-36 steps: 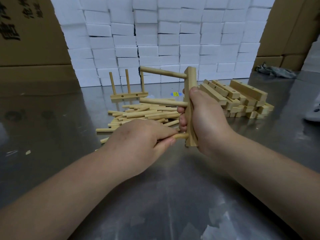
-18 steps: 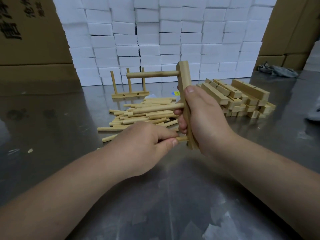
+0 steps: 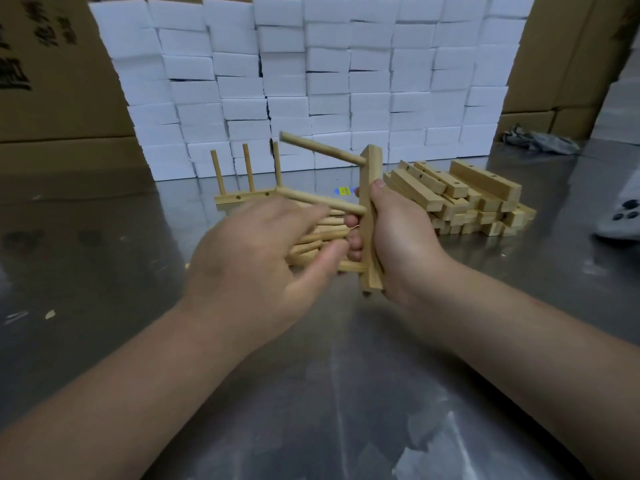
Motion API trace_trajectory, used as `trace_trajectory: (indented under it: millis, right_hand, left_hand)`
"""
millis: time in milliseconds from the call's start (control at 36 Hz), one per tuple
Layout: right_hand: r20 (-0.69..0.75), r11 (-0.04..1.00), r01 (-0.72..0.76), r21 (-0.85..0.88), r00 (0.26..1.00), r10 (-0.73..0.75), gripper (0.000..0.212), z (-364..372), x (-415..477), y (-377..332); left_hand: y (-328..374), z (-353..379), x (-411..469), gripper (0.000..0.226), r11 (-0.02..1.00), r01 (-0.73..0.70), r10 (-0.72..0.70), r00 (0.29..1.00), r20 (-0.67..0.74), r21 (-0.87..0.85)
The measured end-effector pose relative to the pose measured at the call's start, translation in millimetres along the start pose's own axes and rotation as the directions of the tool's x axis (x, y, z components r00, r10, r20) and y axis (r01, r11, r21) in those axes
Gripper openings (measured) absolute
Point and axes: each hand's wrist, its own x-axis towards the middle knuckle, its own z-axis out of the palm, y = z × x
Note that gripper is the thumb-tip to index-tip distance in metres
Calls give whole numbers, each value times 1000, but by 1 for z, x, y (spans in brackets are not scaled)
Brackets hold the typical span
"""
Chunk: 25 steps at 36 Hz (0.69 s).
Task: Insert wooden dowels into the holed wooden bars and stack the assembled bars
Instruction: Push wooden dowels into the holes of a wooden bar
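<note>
Fingers (image 3: pixel 354 244) of right hand (image 3: pixel 398 244): curled round 1 holed bar (image 3: pixel 370 168), held upright over the table (image 3: pixel 346 393), 3 dowels (image 3: pixel 322 148) seated in it and pointing left. Left hand (image 3: pixel 256 258): blurred, fingers loosely spread, gripping nothing, thumb beside lowest dowel. Loose dowels (image 3: pixel 325 233): heap behind left hand. Spare bars (image 3: pixel 467 199): stacked at right. Finished bar (image 3: pixel 242 197), 3 dowels upright: standing farther back, near white blocks (image 3: pixel 346 81).

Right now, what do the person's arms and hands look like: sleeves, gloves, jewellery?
Left forearm and right forearm are bare, no sleeves in view. Left hand and right hand are ungloved; no watch, band or ring shows, though the left fingers are blurred.
</note>
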Motion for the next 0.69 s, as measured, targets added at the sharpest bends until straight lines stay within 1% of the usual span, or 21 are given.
trace_trajectory:
  millis: [56, 139, 194, 278, 333, 417, 583, 611, 639, 694]
  right_hand:
    - [-25, 999, 16, 34, 1000, -15, 28, -2, 2, -1]
    - [-51, 999, 47, 19, 998, -46, 29, -4, 3, 1]
    - [-58, 998, 62, 26, 996, -60, 29, -3, 3, 2]
    - [-70, 994, 57, 93, 996, -50, 28, -4, 5, -1]
    - [-92, 991, 61, 122, 995, -50, 30, -6, 7, -3]
    - [-116, 988, 72, 140, 992, -56, 31, -8, 8, -4]
    - [-128, 987, 91, 136, 989, -73, 34, -10, 9, -3]
    - [-127, 987, 92, 132, 989, -75, 34, -11, 9, -3]
    - [-127, 987, 92, 128, 989, -76, 35, -11, 9, -3]
    - [-124, 987, 92, 130, 989, -76, 36, -11, 10, -3]
  left_hand:
    - [0, -3, 0, 42, 986, 151, -155, 987, -49, -71]
    - [-6, 0, -2, 25, 901, 388, -404, 913, -49, -192]
    - [-11, 5, -2, 23, 849, 480, -502, 864, -49, -222]
    - [-18, 9, -2, 24, 775, 565, -589, 808, -3, -283]
    - [-21, 13, -3, 28, 714, 588, -614, 787, 65, -380]
    - [-19, 18, -4, 31, 689, 581, -581, 800, 149, -433]
    - [-17, 18, -2, 29, 609, 568, -550, 805, 222, -554]
    - [-17, 18, -2, 27, 580, 568, -546, 803, 239, -584]
    - [-16, 17, -1, 24, 528, 571, -546, 795, 264, -628]
    - [-14, 16, 0, 15, 393, 581, -522, 779, 348, -712]
